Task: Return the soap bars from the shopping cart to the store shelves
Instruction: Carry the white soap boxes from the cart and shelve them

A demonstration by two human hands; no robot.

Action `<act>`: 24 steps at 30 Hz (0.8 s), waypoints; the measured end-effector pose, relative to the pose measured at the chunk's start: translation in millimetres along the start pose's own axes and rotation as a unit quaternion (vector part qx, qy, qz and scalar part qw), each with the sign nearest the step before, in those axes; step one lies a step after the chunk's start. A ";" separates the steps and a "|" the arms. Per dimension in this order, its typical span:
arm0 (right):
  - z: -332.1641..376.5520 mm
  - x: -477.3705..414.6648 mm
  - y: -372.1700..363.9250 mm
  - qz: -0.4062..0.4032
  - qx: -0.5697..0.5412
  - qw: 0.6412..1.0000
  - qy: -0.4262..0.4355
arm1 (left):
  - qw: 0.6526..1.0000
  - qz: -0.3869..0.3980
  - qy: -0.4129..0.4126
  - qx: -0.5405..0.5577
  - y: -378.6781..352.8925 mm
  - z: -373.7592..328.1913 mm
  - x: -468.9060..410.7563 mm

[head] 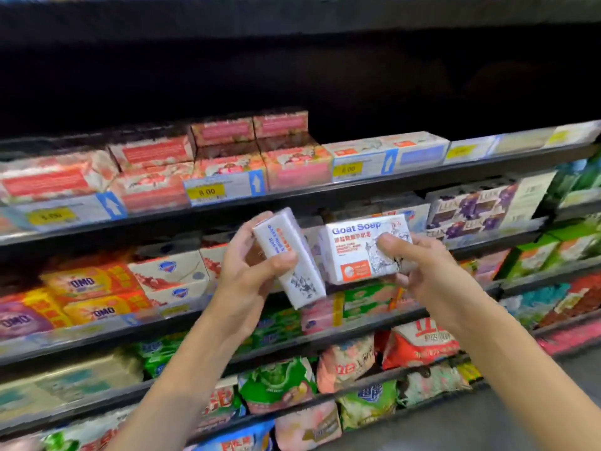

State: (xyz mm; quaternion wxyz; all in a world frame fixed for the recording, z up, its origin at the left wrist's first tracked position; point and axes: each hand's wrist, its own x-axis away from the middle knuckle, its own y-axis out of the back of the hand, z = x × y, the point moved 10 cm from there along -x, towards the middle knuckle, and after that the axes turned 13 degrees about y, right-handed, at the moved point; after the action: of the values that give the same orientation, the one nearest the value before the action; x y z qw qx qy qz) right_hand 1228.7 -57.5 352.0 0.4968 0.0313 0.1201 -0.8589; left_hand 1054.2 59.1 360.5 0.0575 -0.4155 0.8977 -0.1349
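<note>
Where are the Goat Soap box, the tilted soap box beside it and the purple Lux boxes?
Goat Soap box (354,253): head view, front face.
tilted soap box (301,283): head view, face with goat drawing.
Lux boxes (468,209): head view, purple front.

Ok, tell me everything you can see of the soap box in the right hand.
The soap box is a white, cardboard-looking carton, front face toward the camera: "Goat Soap" in blue, red characters below, a goat drawing, an orange panel at lower left. It looks intact and is held nearly level in front of the shelves. The right hand grips its right end, thumb on the front.
</note>
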 end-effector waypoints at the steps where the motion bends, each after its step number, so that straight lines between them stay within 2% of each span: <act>1: 14.0 -9.9 -0.4 0.009 0.004 1.000 0.018 | 1.000 0.009 -0.017 -0.015 -6.1 -14.2 -4.2; 8: 85.0 -53.7 -0.9 0.062 0.052 0.989 0.125 | 0.978 0.061 -0.146 -0.134 -47.7 -100.2 -28.2; 13: 115.5 -75.4 6.5 0.070 0.080 0.979 0.172 | 0.956 0.060 -0.194 -0.212 -65.4 -137.8 -49.0; 16: 129.6 -89.0 14.0 0.064 0.108 0.972 0.197 | 0.947 0.041 -0.197 -0.250 -71.7 -148.4 -66.2; 20: 130.8 -114.1 34.3 0.035 0.101 0.977 0.183 | 0.937 0.015 -0.193 -0.292 -76.3 -150.7 -88.7; 24: 127.0 -133.3 53.9 0.003 0.107 0.980 0.170 | 0.941 0.009 -0.184 -0.283 -81.7 -150.3 -111.0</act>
State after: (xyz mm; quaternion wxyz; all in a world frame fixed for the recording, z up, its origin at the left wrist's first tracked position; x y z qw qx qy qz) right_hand 1350.6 -0.7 488.7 0.4655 0.2308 0.1102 -0.8473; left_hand 1153.4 122.4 527.0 0.1032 -0.4238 0.8764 0.2041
